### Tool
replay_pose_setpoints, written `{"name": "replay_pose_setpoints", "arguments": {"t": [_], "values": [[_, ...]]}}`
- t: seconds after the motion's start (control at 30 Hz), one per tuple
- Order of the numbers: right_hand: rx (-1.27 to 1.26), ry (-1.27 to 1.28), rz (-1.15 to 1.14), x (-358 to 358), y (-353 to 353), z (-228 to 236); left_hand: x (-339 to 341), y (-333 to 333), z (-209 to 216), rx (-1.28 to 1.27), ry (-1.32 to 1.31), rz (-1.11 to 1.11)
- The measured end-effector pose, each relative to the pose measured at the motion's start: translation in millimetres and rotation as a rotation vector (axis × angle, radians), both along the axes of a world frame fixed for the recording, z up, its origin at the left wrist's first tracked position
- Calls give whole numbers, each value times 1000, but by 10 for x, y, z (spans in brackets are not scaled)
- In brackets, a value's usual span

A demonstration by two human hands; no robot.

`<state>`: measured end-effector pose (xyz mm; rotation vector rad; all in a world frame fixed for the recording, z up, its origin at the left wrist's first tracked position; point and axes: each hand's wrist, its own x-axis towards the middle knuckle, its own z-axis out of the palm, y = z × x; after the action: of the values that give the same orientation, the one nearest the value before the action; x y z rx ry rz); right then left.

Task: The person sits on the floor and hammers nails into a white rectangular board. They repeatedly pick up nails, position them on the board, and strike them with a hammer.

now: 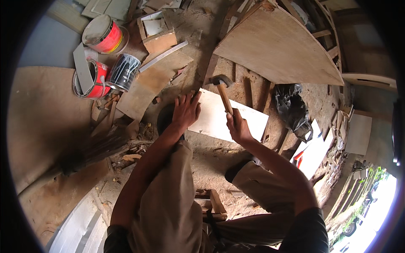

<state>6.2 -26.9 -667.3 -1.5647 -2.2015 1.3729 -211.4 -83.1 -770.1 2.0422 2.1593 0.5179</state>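
Note:
A white rectangular board (221, 116) lies in front of me between my feet. My left hand (185, 110) rests flat on its left end with the fingers stretched out. Above the board, my right hand (239, 126) is closed round the wooden handle of a hammer (225, 97). The hammer's dark head points away from me, near the board's far edge. Whether the head touches anything there I cannot tell.
Paint cans (123, 72) stand at the far left beside wood offcuts. A large curved plywood panel (278, 44) leans at the far right. A black plastic bag (291, 109) and white sheets (314, 149) lie to the right. A broom-like bundle (90, 149) is at left.

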Motion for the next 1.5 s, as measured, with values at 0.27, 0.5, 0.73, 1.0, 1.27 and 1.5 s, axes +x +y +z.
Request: {"name": "replay_pose_setpoints", "arguments": {"t": [0.27,0.5,0.73,1.0,1.27,1.5], "values": [[144,113,-240,-302,-666,-530,30,5,-24,-155,63,0],[126,19,-215,-347,-692,-455,39,48,83,-412,-9,14],[90,-40,-160,-353,-625,-530,30,42,27,-423,12,37],[97,-57,-170,-345,-629,-522,25,29,8,-384,15,34],[66,-102,-188,-386,-664,-475,24,-14,3,-371,11,30],[138,-65,-197,-338,-704,-614,24,26,-26,-386,-25,48]]}}
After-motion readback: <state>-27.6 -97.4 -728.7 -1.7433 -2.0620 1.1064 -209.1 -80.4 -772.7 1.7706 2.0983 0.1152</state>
